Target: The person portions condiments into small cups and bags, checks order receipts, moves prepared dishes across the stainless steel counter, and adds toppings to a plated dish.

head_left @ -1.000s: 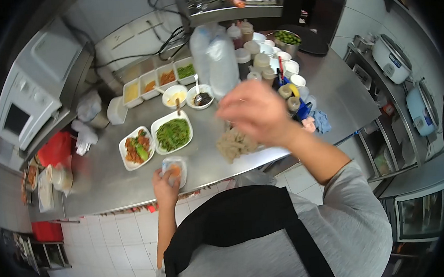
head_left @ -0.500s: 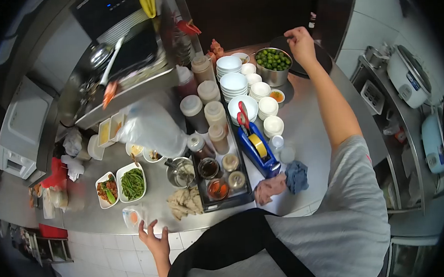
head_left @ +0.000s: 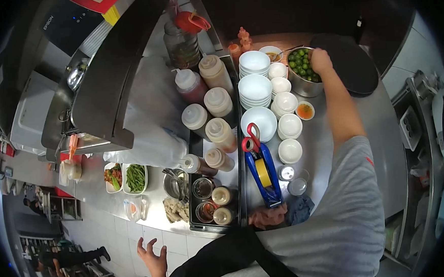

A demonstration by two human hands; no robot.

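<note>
My right hand (head_left: pixel 321 61) is at the right rim of a steel pot (head_left: pixel 306 86) filled with small green limes (head_left: pixel 298 62). Its fingers curl down over the fruit, and what they hold, if anything, is hidden. Low on the left, my left hand (head_left: pixel 152 255) hangs in front of the counter edge with its fingers spread and nothing in them. A small clear bag with something orange inside (head_left: pixel 132 209) lies on the counter beyond it. Left of the pot stand stacked white bowls (head_left: pixel 256 88) and small white cups (head_left: pixel 288 126). One small cup holds orange sauce (head_left: pixel 305 111).
A black tray (head_left: pixel 242 188) holds squeeze bottles (head_left: pixel 219 102) and jars. Right of it are a blue tape dispenser (head_left: pixel 265 179) with red scissors (head_left: pixel 251 137) and crumpled cloths (head_left: pixel 300 210). A round black lid (head_left: pixel 352 64) lies beside the pot. Green beans (head_left: pixel 135 178) fill a white dish.
My right hand has come down from above the black lid to the limes in the pot. My left hand stays spread, now farther from the counter edge. The view has shifted.
</note>
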